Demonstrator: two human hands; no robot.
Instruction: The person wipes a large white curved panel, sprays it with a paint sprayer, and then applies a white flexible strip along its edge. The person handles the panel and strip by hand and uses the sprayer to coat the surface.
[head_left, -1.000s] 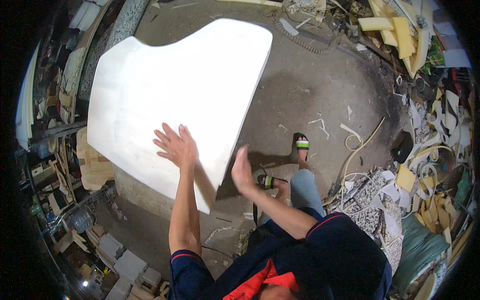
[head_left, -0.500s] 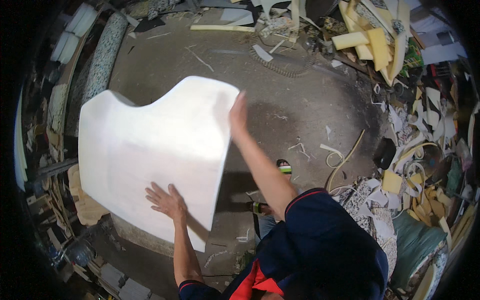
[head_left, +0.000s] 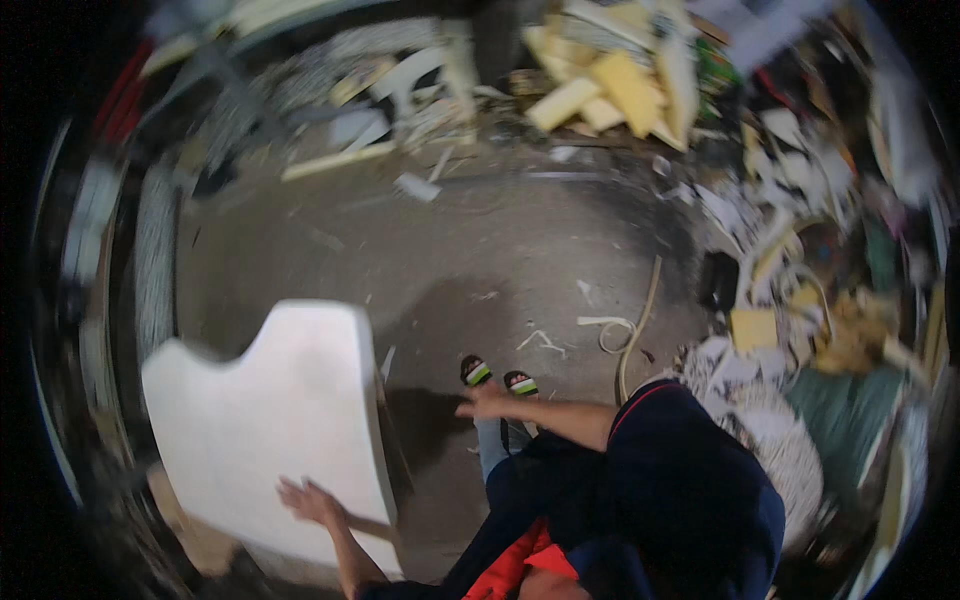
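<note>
A large white foam-like panel [head_left: 260, 430] fills the lower left, with a curved notch in its far edge and a straight right side. My left hand [head_left: 312, 500] rests on its upper face near the close end, fingers spread. To the right of the panel and apart from it, my right hand [head_left: 487, 402] hangs over the floor by my feet. Its fingers look stretched out and hold nothing, though the picture is somewhat blurred. Whatever supports the panel is mostly hidden beneath it.
Yellow foam blocks [head_left: 628, 88] are heaped at the far side. Foam scraps [head_left: 790, 240] pile up along the right, near a green sack [head_left: 845, 425]. Thin strips [head_left: 640, 325] lie curled on the concrete floor [head_left: 450, 240]. A speckled roll [head_left: 155, 260] stands at the left.
My right hand has left the panel's right edge and come down toward my feet. The left hand stays on the panel. The view has shifted, so the panel appears lower.
</note>
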